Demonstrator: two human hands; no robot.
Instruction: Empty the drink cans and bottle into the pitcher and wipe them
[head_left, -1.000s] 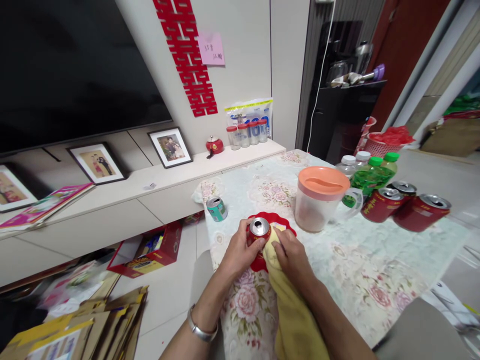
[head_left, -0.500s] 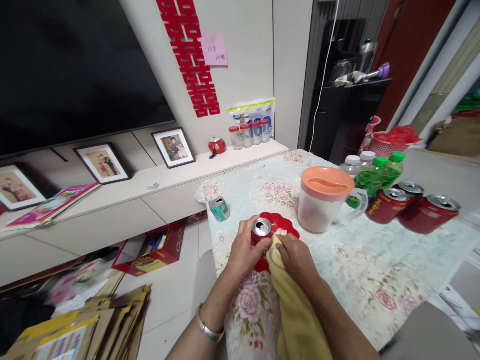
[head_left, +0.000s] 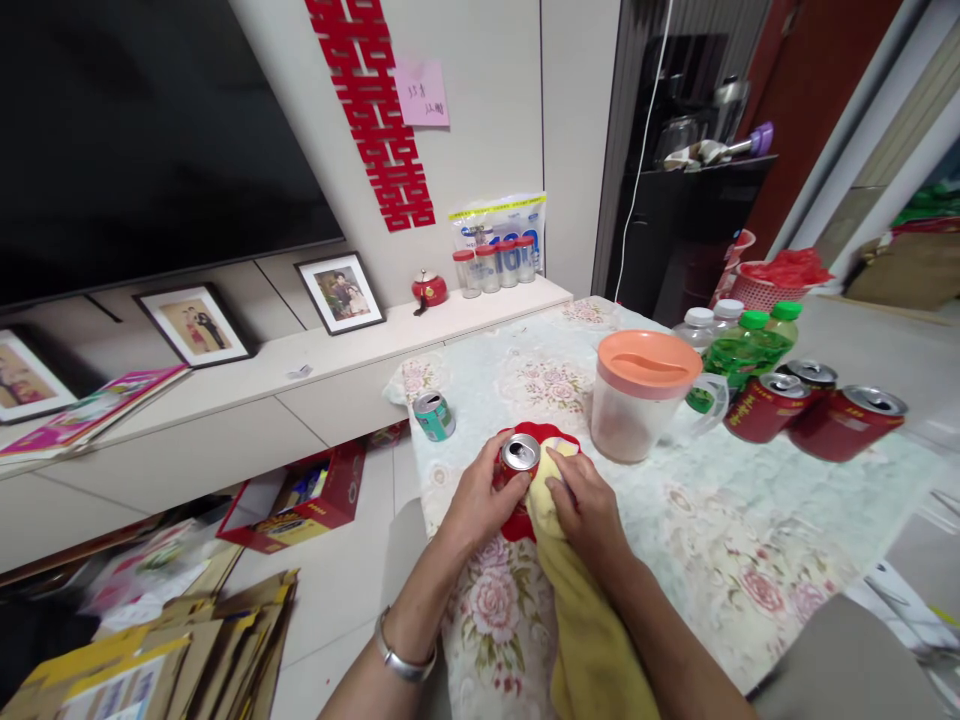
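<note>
My left hand [head_left: 484, 488] is wrapped around a red drink can [head_left: 520, 455] with an opened silver top. The can stands upright over a red scalloped plate [head_left: 517, 525], partly hidden by my hands. In my right hand [head_left: 589, 505] is a yellow cloth [head_left: 592, 630], bunched at the can's right side and trailing down toward me over the table's front edge. A small teal can [head_left: 433, 416] stands to the left of the plate. Beyond my right hand is a clear pitcher [head_left: 634, 425] with an orange lid.
The table has a floral tablecloth [head_left: 697, 560]. On the right stand several red cans [head_left: 847, 425] and several bottles [head_left: 750, 340] with green or white caps. A low white cabinet [head_left: 337, 400] runs along the wall. Flattened cardboard [head_left: 217, 650] and a red box [head_left: 300, 500] lie on the floor.
The view has shifted slightly. My right hand has brought the bunched end of the cloth up against the can's right side, covering more of the plate. My left hand keeps its hold.
</note>
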